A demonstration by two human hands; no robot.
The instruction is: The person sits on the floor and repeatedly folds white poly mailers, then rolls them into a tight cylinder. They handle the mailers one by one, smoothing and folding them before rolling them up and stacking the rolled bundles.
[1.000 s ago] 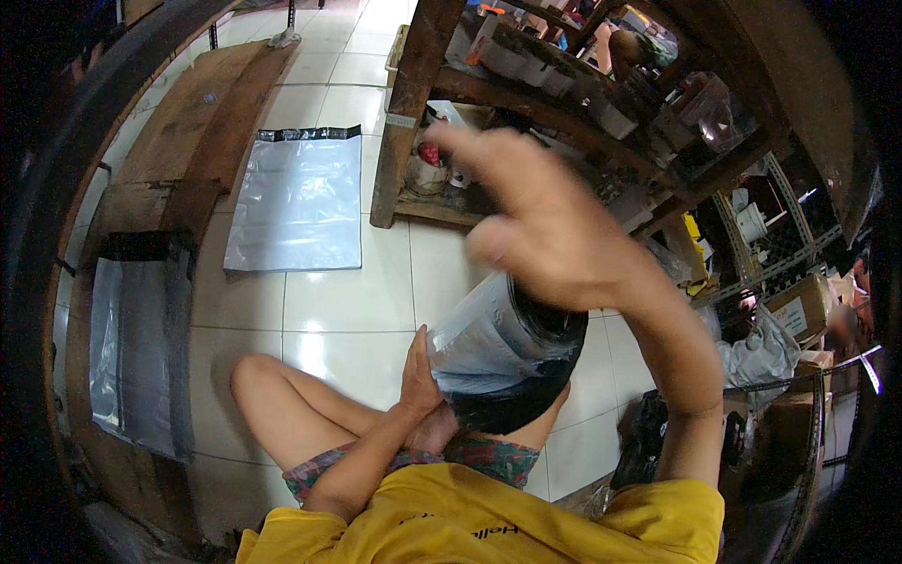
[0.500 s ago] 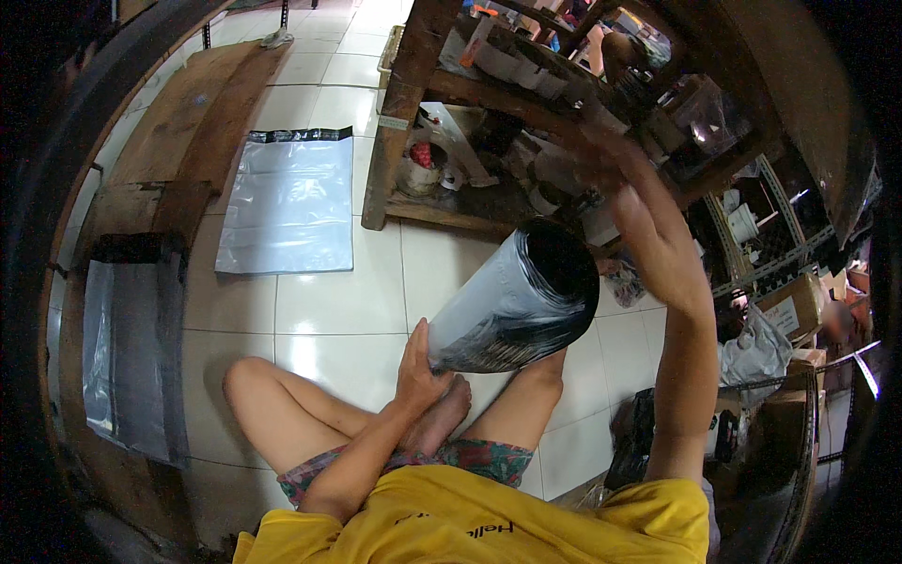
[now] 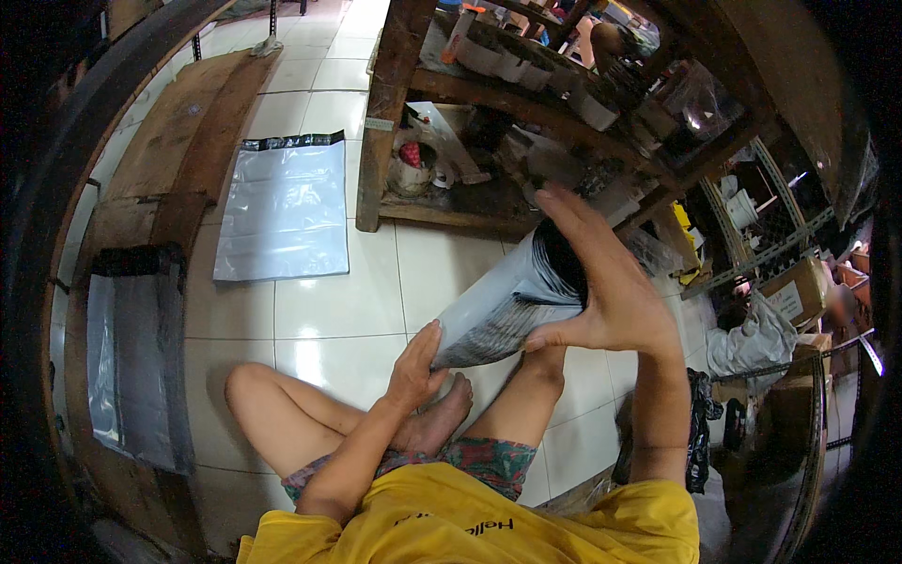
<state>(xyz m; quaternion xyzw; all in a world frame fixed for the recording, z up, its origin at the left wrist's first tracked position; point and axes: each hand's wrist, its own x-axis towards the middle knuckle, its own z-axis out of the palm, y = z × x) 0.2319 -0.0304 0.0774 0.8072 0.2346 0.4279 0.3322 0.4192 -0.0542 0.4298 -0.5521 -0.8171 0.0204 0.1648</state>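
A thick roll of plastic mailing bags point(image 3: 498, 305), white-grey outside and black inside, is held tilted above my crossed legs. My left hand point(image 3: 415, 365) grips its lower left end, fingers against the side. At the upper right end, my right hand point(image 3: 615, 291) curves widely round the black opening, thumb along the lower side and fingers over the top; its fingertips partly hide that end. To the left on the floor lies a flat stack of white mailing bags point(image 3: 282, 211) with a black top strip. Another stack of grey bags point(image 3: 139, 362) lies farther left on wooden boards.
A wooden shelf unit point(image 3: 383, 141) stands ahead, holding a pot point(image 3: 412, 172) and assorted items. Wooden boards point(image 3: 178, 122) run along the left. On the right are a metal rack point(image 3: 789, 226), a cardboard box point(image 3: 797, 293), a grey plastic bag point(image 3: 752, 343) and a black bag point(image 3: 697, 432).
My right hand has come down from above, beside the shelf, onto the upper end of the roll. My left hand keeps its hold on the lower end.
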